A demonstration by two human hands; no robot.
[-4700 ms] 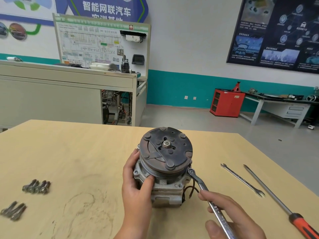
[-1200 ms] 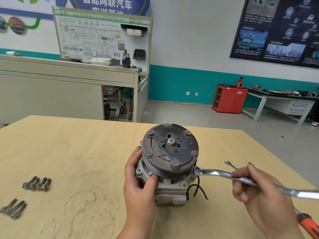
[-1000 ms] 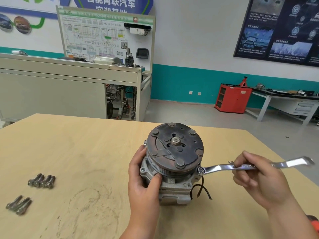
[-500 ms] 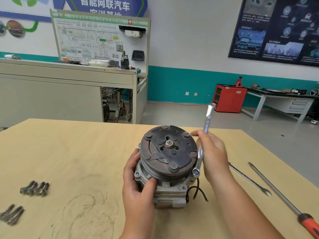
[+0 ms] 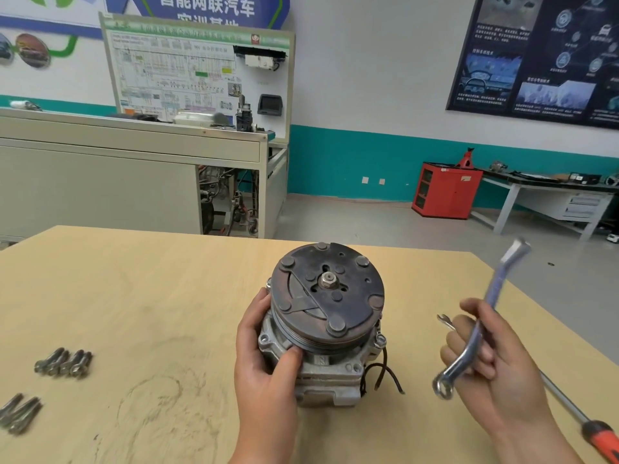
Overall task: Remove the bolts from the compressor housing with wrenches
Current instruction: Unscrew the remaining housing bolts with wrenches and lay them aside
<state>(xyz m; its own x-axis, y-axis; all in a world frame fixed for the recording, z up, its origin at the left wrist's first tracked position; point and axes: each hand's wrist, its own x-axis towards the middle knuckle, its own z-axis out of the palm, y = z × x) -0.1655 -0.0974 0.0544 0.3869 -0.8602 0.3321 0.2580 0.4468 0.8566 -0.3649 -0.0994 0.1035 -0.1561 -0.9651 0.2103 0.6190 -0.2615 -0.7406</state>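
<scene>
The compressor [image 5: 326, 324] stands on the wooden table [image 5: 144, 296], its dark rusty clutch plate tilted toward me. My left hand [image 5: 264, 360] grips the grey housing from the left side. A bolt head [image 5: 380, 340] sits on the housing flange at the right. My right hand [image 5: 492, 360] holds a shiny ring wrench [image 5: 475, 333] in the air to the right of the compressor. Its ring end points down and is clear of the bolt. Black wires [image 5: 382, 376] hang from the housing's right side.
Two groups of removed bolts lie at the left, one group of bolts [image 5: 63, 363] farther back and another group of bolts [image 5: 20, 413] near the edge. A thin open-end wrench [image 5: 445, 321] and an orange-handled screwdriver [image 5: 589, 430] lie behind my right hand.
My right hand lifted the wrench off the flange bolt and carried it right, away from the compressor. The left hand kept its grip on the housing.
</scene>
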